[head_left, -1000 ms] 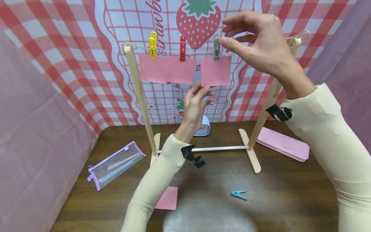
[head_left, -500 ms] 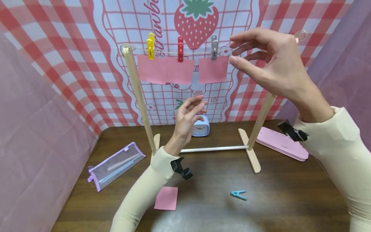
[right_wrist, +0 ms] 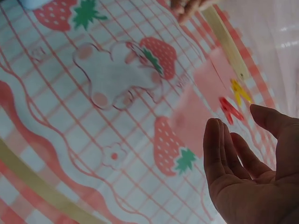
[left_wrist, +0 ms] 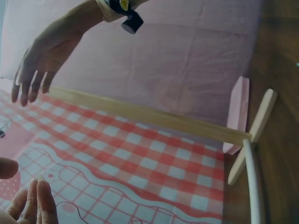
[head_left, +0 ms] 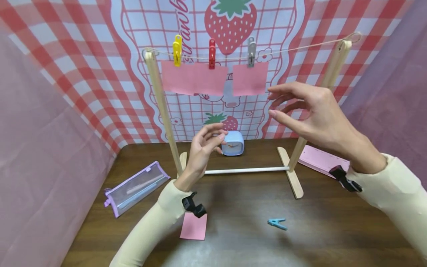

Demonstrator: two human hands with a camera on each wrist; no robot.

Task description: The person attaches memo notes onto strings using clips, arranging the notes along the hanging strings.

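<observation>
Three pink paper squares hang from a string (head_left: 307,47), under a yellow clothespin (head_left: 177,51), a red clothespin (head_left: 211,54) and a grey clothespin (head_left: 251,52). The left and middle papers (head_left: 211,81) overlap or abut; the right paper (head_left: 250,81) hangs apart. My right hand (head_left: 311,111), holding nothing, hovers below and right of that paper with fingers loosely bent. Lower down, my left hand (head_left: 201,150) is also bare, in front of the rack's left side. On the table lie a light-blue clothespin (head_left: 277,223) and a pink sticky note (head_left: 194,228), partly under the left wrist strap.
The string spans a wooden rack, with a left post (head_left: 160,100), right post (head_left: 333,68) and white crossbar (head_left: 247,170). Behind it stands a blue clock (head_left: 233,144). A mesh pencil pouch (head_left: 138,189) lies left, a pink case (head_left: 320,160) right.
Both hands have come down from the hanging paper. The right hand moved away from the grey clothespin, down and to the right; the left went down and left. The papers stay hanging.
</observation>
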